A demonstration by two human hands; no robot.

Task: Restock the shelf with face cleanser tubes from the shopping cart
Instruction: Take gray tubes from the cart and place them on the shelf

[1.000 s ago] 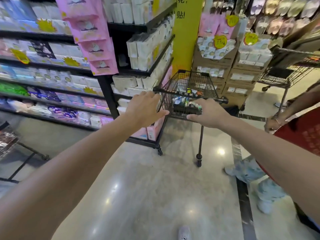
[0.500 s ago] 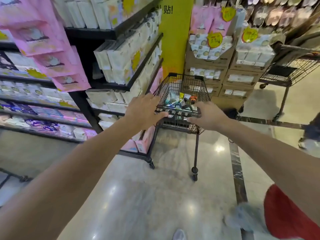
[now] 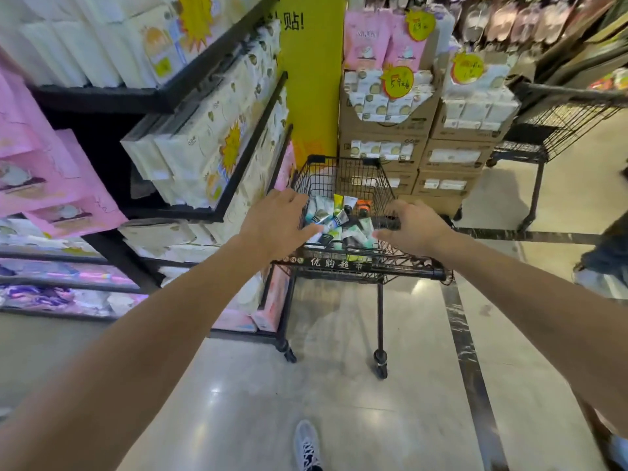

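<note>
The black wire shopping cart (image 3: 343,266) stands just ahead of me by the shelf end. Several face cleanser tubes (image 3: 334,220) in white, teal, yellow and black lie jumbled in its basket. My left hand (image 3: 277,222) is on the basket's left rim, fingers curled over the outside and thumb pointing in over the tubes. My right hand (image 3: 416,227) holds the right rim the same way, fingers bent round a dark bar. Both hands are forward of the handle with its printed label. No tube is in either hand.
Black shelving (image 3: 217,144) with cream tissue packs and pink packs runs along the left. A yellow pillar (image 3: 312,79) and stacked cardboard boxes (image 3: 421,144) stand behind the cart. A second cart (image 3: 557,130) is at right. A person's leg (image 3: 605,263) shows at the right edge. My shoe (image 3: 307,443) is on the glossy floor.
The cart and I have moved closer to the shelf end and pillar. Both hands have left the handle and moved forward to the basket's side rims.
</note>
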